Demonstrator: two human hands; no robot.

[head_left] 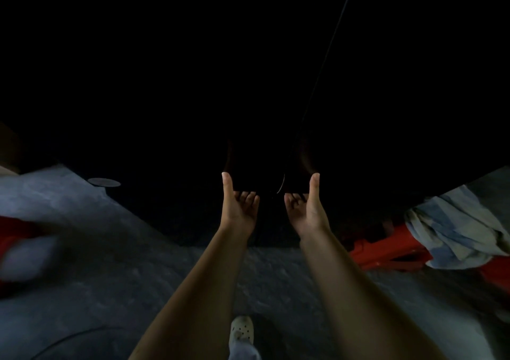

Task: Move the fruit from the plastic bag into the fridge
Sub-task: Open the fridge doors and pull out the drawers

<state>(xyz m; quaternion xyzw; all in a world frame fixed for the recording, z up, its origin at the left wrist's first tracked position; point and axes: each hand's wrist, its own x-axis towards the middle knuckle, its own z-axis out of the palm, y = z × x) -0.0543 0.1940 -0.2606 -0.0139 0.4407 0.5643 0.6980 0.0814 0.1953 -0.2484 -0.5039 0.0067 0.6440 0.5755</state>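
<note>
Both bare forearms reach forward side by side: the left forearm [198,290] rises from 7 o'clock, the right forearm [358,290] from 5 o'clock. The left hand [238,207] and right hand [306,207] sit near each other, apart, palms turned up. Each thumb points to 12 o'clock, straight. The fingers [247,196] of both hands curl upward, their tips lost in darkness; whether they grip anything cannot be told.

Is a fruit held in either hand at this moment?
No: the left hand and the right hand both curl their fingers under the edge of a dark object.
</note>
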